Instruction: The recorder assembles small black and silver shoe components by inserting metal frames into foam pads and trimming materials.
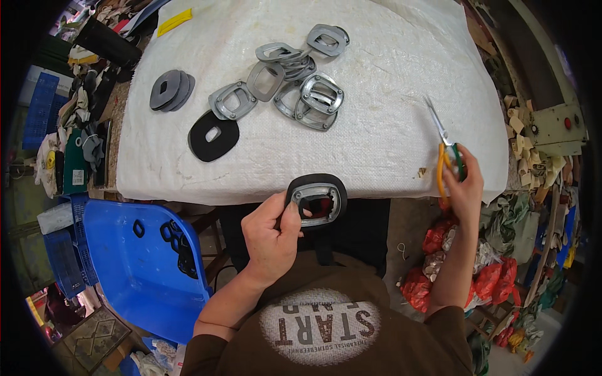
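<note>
My left hand (271,235) grips a rounded metal frame (318,190) backed by a black foam pad (343,194), just off the table's near edge. Its thumb presses the frame's left side, and some fingers show through the opening. At the right, my right hand (465,188) is closed around the scissors (443,134), which have one yellow and one green handle. Their blades point away from me over the table and look nearly together. Several loose metal frames (233,100) lie in a loose cluster across the middle. A black oval pad (204,145) with a small central hole touches one of them.
White woven sheeting (389,150) covers the table. Grey oval pads (168,89) are stacked at its left, with a yellow strip (174,22) at the far left. Below left, a blue tub (144,288) contains black rings. Red bags (417,288) sit below my right forearm.
</note>
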A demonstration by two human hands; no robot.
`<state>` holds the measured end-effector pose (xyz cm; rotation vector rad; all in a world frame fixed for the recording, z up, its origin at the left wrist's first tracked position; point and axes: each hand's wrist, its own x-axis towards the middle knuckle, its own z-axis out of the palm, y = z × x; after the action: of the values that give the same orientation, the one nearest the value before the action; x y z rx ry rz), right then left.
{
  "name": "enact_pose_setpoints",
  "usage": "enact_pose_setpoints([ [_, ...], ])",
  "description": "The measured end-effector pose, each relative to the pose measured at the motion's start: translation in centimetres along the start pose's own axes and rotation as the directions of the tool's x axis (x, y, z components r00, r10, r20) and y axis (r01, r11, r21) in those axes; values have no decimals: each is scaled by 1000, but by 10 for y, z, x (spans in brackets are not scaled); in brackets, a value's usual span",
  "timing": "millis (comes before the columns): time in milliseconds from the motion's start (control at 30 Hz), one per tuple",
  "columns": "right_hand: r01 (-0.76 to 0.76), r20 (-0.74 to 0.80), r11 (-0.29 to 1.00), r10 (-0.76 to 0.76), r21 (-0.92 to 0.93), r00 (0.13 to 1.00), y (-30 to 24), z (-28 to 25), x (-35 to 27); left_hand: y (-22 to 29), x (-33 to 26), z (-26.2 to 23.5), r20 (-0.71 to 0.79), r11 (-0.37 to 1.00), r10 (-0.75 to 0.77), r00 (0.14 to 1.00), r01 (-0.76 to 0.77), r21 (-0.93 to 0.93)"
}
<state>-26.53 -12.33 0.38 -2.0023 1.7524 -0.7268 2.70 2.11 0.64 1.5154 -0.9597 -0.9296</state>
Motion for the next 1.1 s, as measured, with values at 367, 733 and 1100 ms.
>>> enact_pose_setpoints([
  [367, 463, 98, 793, -538, 395, 837, -112, 39, -33, 1, -1, 7, 143, 996, -5, 990, -7, 86],
  [733, 324, 116, 782, -447, 533, 887, -118, 73, -56, 8, -6, 19, 104, 994, 6, 995, -17, 110],
  [1100, -154, 351, 617, -211, 772, 912, -117, 73, -59, 7, -12, 26, 72, 998, -36, 997, 32, 58],
])
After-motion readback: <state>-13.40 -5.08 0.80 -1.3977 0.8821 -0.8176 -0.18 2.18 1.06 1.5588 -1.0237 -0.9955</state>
